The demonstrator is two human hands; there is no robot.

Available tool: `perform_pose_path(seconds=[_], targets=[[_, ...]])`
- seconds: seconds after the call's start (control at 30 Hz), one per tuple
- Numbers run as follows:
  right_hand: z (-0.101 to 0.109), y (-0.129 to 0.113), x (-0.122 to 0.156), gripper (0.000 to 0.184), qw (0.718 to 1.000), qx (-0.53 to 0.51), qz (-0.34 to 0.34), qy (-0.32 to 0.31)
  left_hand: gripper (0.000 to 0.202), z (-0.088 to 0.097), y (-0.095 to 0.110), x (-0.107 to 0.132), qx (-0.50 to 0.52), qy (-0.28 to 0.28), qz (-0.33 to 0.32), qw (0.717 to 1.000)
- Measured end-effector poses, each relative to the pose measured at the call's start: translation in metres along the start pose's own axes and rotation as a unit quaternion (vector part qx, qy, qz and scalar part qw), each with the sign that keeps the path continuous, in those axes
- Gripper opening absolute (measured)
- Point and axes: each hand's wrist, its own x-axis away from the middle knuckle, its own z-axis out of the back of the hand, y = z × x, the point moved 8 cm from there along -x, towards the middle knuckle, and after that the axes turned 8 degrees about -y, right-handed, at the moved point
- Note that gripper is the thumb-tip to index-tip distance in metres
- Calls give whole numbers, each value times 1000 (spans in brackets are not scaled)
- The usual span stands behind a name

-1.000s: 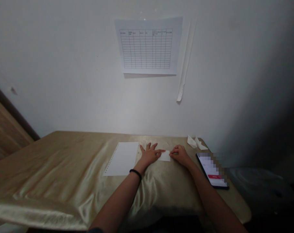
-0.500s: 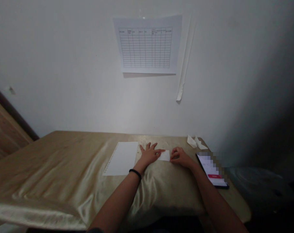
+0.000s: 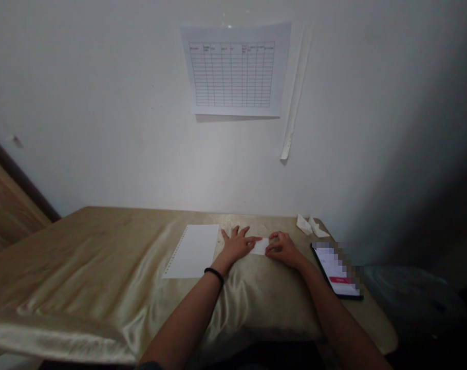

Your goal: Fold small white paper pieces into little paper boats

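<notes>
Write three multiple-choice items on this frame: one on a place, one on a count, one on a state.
1. Where does the phone lie?
A. right of the right hand
B. on the large sheet
C. on the wall

2. How many folded paper pieces sit at the table's far right corner?
A. none
B. two
C. five

3. How is the left hand?
A. clenched in a fist
B. lifted in the air
C. flat, fingers spread, on the small paper

Answers: 1 A, the lit screen is by the right forearm. 2 B, two white shapes show there. 3 C, palm down, forefinger on the paper.
</notes>
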Motion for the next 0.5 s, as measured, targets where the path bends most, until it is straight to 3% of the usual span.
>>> perform_pose_path(seconds=[0.3,0.5], targets=[[3,3,3,8,997,-72,-11,-32,38,-2,-1,-1,4,-3,-3,1000],[6,8,4,11,994,-110,-4,-19,36,-1,1,0,5,12,-11,1000]])
